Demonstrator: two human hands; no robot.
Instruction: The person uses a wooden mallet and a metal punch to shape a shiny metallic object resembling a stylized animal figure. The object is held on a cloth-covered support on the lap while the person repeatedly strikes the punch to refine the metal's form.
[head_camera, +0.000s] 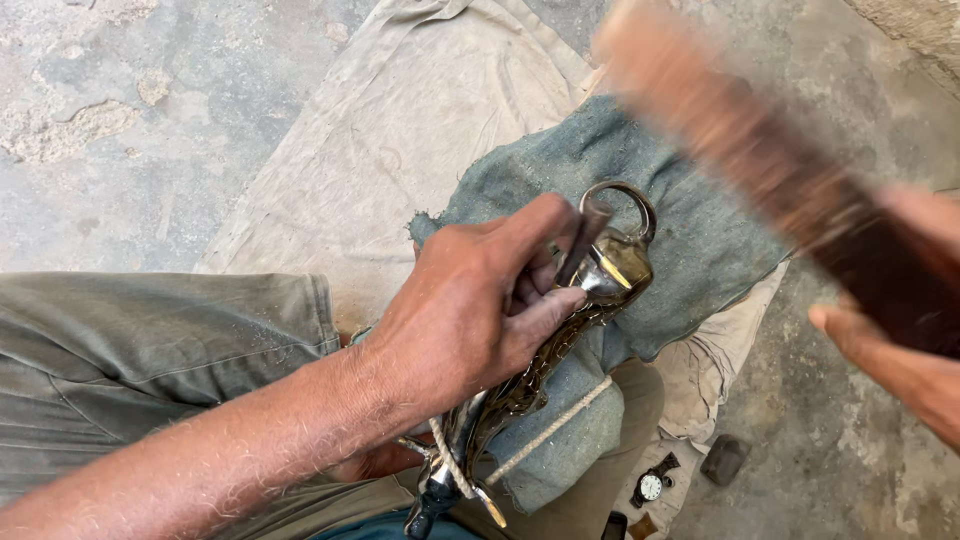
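Observation:
My left hand (470, 300) grips a thin dark metal punch (583, 240), its tip set against a shiny brass casting (610, 272) with a ring at its top. The casting lies on a blue-grey cloth pad (690, 220) and runs down toward my lap, where a pale cord (545, 432) crosses it. My right hand (900, 340) is at the right edge, closed around a long wooden mallet (740, 140), which is blurred and raised above the cloth.
A beige sheet (400, 130) covers the rough concrete floor (120, 120). My trouser leg (150, 350) fills the lower left. A small watch face (651, 487) and a dark stone (723, 458) lie on the floor at lower right.

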